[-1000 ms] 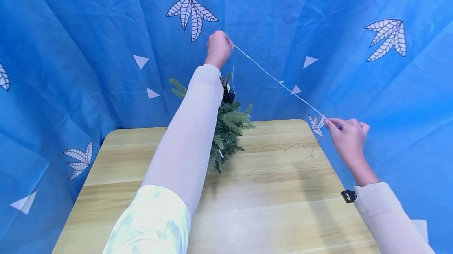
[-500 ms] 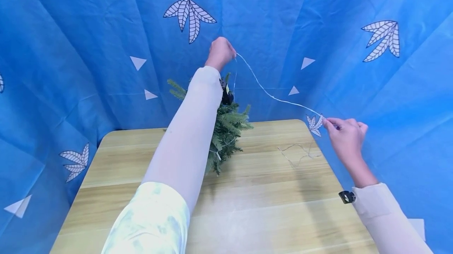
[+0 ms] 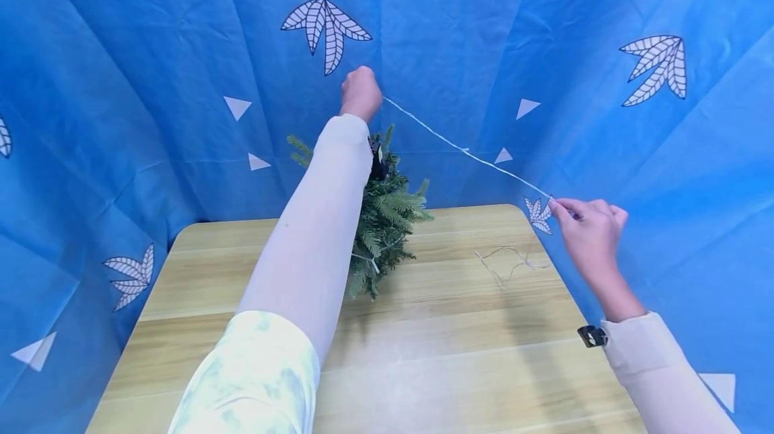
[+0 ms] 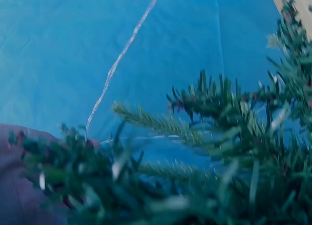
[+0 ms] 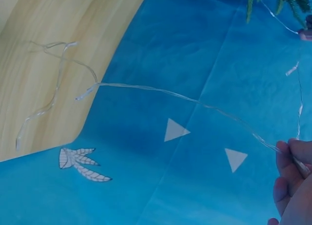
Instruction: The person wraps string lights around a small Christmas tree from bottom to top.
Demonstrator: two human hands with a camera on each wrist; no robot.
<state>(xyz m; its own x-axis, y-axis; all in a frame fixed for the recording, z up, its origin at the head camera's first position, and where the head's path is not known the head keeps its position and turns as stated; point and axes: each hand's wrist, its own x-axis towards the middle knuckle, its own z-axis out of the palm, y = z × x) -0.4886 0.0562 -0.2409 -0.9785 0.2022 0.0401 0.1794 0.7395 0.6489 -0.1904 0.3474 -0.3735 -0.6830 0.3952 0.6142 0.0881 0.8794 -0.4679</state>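
Note:
A thin string of fairy lights (image 3: 465,150) runs almost straight, slanting down from my left hand to my right. My left hand (image 3: 361,93) is raised behind and above a small artificial Christmas tree (image 3: 390,219), with the wire at its fingertips; in the left wrist view branches partly cover this hand (image 4: 24,171). Off the table's right side, my right hand (image 3: 592,236) pinches the wire between thumb and forefinger. From there the string's loose tail (image 5: 141,87) trails onto the table. My left forearm hides much of the tree. Part of the string (image 3: 365,259) lies across its lower branches.
The wooden table (image 3: 423,380) has rounded far corners. A loose loop of the light wire (image 3: 508,256) lies near its right edge. Blue patterned cloth (image 3: 447,17) hangs behind and at both sides.
My left hand first dipped, letting the wire sag, then moved left and drew it nearly straight again. The right hand has stayed almost in place, pinching the wire.

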